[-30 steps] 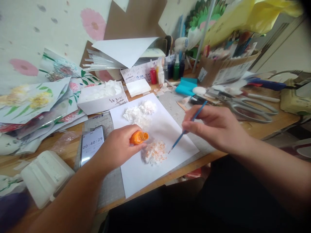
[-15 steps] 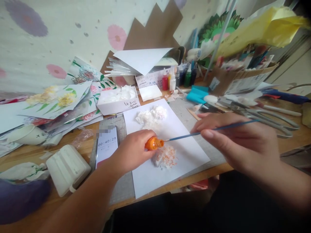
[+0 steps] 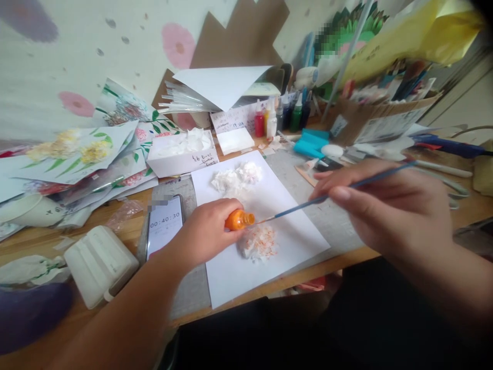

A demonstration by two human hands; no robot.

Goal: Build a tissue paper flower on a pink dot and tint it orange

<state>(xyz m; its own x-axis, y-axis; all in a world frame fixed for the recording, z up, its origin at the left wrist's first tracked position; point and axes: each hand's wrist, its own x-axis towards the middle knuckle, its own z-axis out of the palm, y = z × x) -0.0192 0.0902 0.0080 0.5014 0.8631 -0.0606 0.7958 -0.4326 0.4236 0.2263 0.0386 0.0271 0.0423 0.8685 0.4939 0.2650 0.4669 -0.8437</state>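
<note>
My left hand (image 3: 210,228) is closed around a small orange paint bottle (image 3: 239,220), tipped on its side with its open mouth toward the right. In my right hand (image 3: 389,205) a thin blue paintbrush (image 3: 304,204) is pinched between thumb and fingers. The brush tip is just outside the bottle's mouth. Below them, on a white sheet of paper (image 3: 227,282), lies a white crumpled flower-like clump (image 3: 260,242) with orange specks on its top. Farther up the same sheet rest white fluffy clumps (image 3: 236,179) without orange.
A phone with a running timer (image 3: 165,226) lies left of the sheet. Behind stand a white box of paper scraps (image 3: 183,156) and several paint bottles (image 3: 259,121). Scissors, tools and a cardboard box (image 3: 377,121) are at the right. A pale plastic case (image 3: 100,267) sits at the left.
The brush has come out of the bottle's mouth, and its tip now sits a little to the right. The right hand has shifted slightly right. The whole view has moved a little.
</note>
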